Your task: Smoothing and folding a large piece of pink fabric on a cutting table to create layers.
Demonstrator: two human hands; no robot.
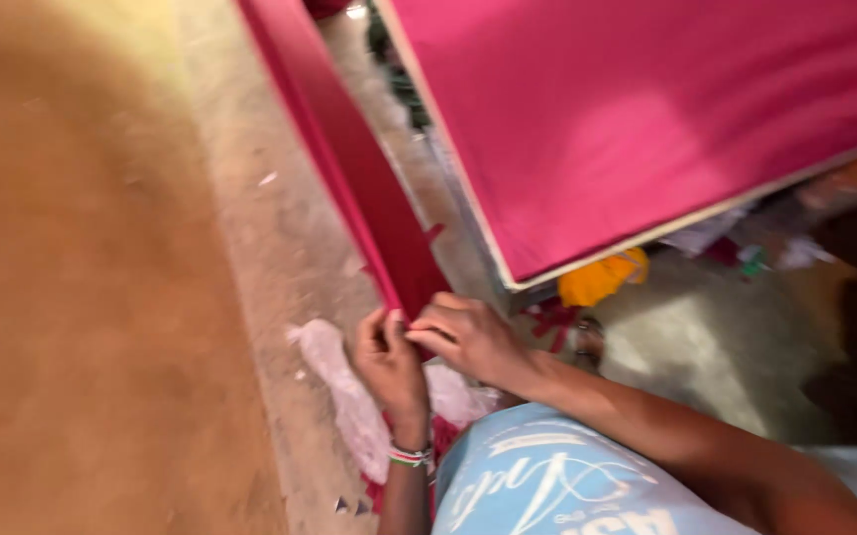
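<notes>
A long folded strip of magenta cloth (349, 149) runs from the top of the view down to my hands. My left hand (389, 362), with a striped band on its wrist, pinches the near end of the strip. Beside it my right hand (468, 337) grips the same end from the right. Both hands touch each other at the cloth's tip. The picture is blurred by motion.
A table (508, 272) covered in magenta cloth fills the upper right. Under its edge lie a yellow bundle (597, 279) and scraps. White plastic (344, 396) lies on the grey floor (270, 248). A brown surface (82, 297) spans the left.
</notes>
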